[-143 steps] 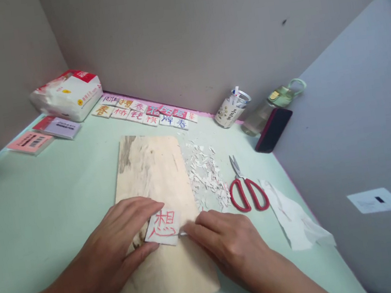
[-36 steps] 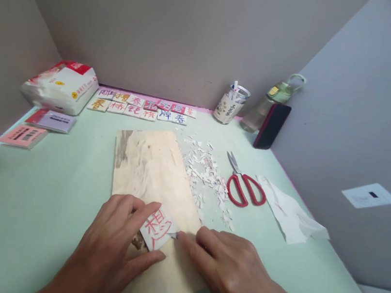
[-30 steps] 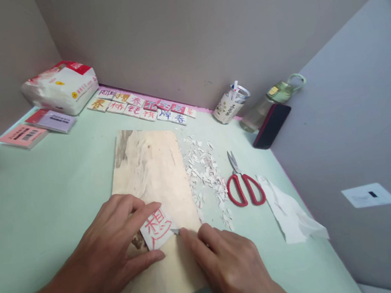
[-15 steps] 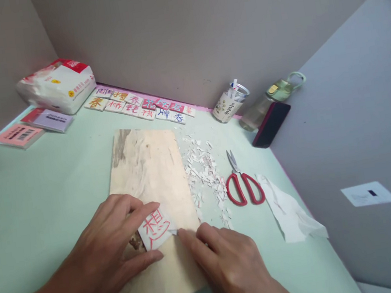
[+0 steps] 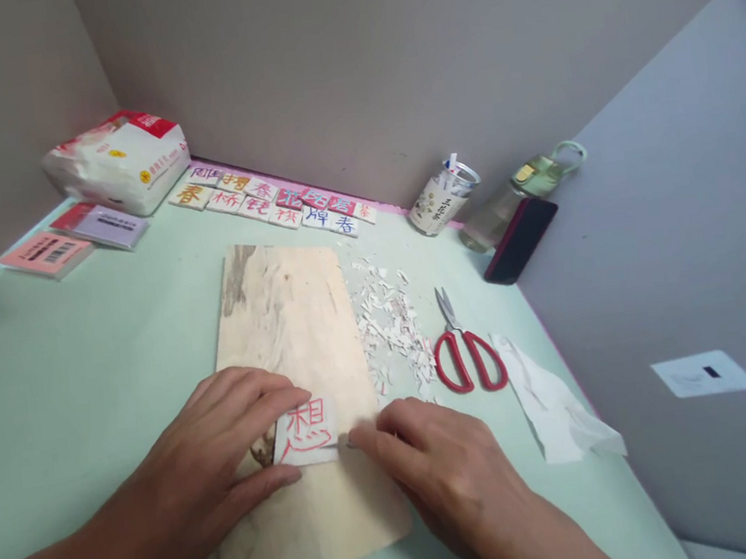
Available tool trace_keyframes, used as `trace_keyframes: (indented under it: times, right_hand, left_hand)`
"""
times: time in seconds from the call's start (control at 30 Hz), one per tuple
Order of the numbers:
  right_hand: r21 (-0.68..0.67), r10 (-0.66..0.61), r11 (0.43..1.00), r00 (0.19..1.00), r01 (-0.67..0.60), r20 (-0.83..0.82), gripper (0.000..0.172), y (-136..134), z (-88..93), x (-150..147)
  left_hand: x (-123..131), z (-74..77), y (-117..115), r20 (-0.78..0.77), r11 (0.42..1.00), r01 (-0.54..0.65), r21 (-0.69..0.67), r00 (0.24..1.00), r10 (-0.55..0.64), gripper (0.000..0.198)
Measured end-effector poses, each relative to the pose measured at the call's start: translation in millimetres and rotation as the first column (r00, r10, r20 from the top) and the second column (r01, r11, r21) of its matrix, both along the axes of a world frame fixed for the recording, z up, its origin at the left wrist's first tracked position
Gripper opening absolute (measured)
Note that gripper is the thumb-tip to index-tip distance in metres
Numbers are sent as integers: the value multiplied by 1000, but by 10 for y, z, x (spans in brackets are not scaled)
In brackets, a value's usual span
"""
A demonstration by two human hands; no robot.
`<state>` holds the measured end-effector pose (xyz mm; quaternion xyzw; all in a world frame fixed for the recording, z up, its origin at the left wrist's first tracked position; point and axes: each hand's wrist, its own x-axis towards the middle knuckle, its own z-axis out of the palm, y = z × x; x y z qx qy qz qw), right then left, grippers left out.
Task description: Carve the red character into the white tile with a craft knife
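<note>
A small white tile with a red character lies on a pale wooden board. My left hand pins the tile from the left, index finger over its top edge and thumb below it. My right hand is closed in a pinch right at the tile's right edge, gripping a thin tool whose tip barely shows. Both hands rest on the board's near half.
White paper scraps and red scissors lie right of the board, with a crumpled tissue. Character tiles, a tissue pack, two cards, a cup, a bottle and a phone line the back.
The tile has been turned back square to me, after being rotated counterclockwise. My right hand has shifted slightly right and up along the tile's edge.
</note>
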<state>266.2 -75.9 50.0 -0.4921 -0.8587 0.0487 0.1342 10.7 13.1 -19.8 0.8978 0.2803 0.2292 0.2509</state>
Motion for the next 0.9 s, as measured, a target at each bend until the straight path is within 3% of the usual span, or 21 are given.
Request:
trace_keyframes:
  times: [0.33, 0.63, 0.9]
  right_hand:
    - [14, 28, 999, 998, -29, 63, 33, 56, 8, -30]
    - [23, 88, 996, 991, -91, 106, 24, 109, 73, -30]
    - [13, 106, 994, 986, -109, 131, 23, 115, 85, -19]
  left_hand:
    - [5, -1, 0, 11, 999, -8, -33, 1000, 9, 38]
    - [32, 23, -32, 47, 998, -30, -62, 998, 33, 33]
    - [21, 7, 12, 30, 999, 27, -25, 999, -26, 34]
